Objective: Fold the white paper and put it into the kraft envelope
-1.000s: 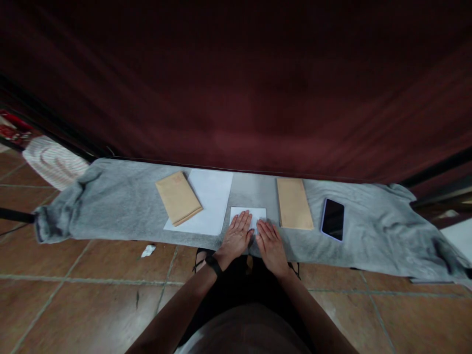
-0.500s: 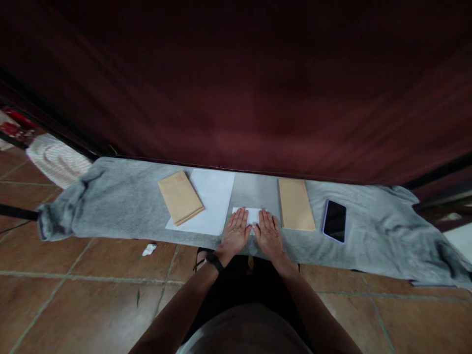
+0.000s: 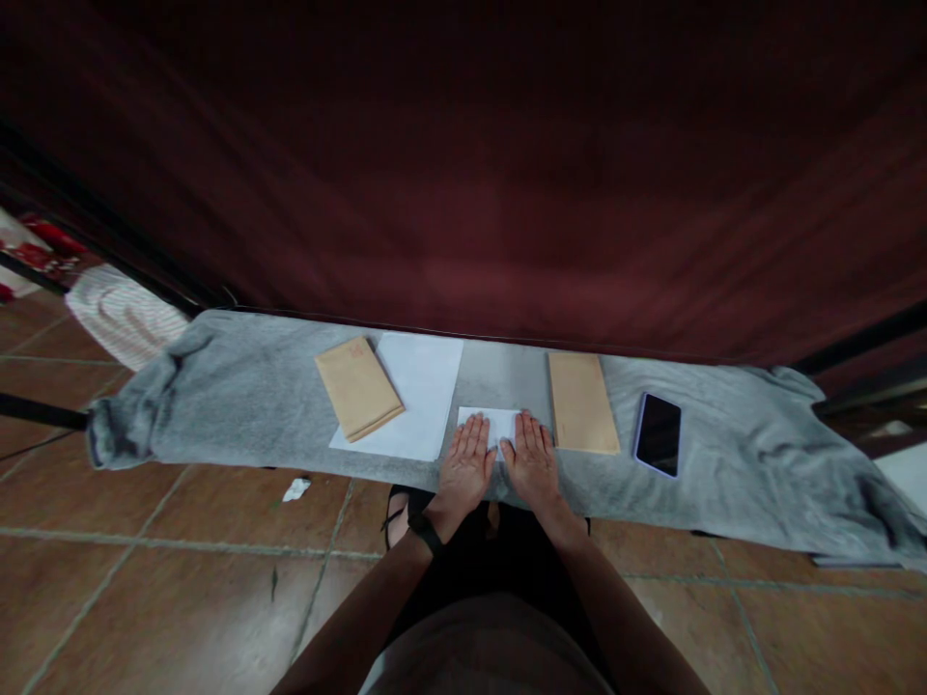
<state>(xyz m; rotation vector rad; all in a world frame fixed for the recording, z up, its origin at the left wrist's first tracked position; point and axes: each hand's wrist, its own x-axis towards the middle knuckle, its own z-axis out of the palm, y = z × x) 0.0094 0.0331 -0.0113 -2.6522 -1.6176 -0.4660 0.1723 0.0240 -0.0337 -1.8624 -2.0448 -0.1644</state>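
My left hand [image 3: 467, 463] and my right hand [image 3: 532, 460] lie flat side by side, fingers stretched out, pressing on a small folded white paper [image 3: 496, 421] on a grey cloth [image 3: 238, 405]. Only the paper's far edge shows past my fingertips. A brown envelope [image 3: 583, 403] lies just right of my right hand. To the left, another brown envelope [image 3: 358, 387] rests partly on a white sheet [image 3: 420, 386]. A black band sits on my left wrist.
A dark phone [image 3: 659, 433] lies on the cloth to the right of the envelope. A dark red curtain [image 3: 463, 174] hangs behind the cloth. Brown floor tiles [image 3: 145, 589] run in front, with a small white scrap [image 3: 295, 488]. A striped cloth [image 3: 123, 314] lies far left.
My right hand slid forward onto the paper beside the left; both now cover most of it. The view shifted slightly.
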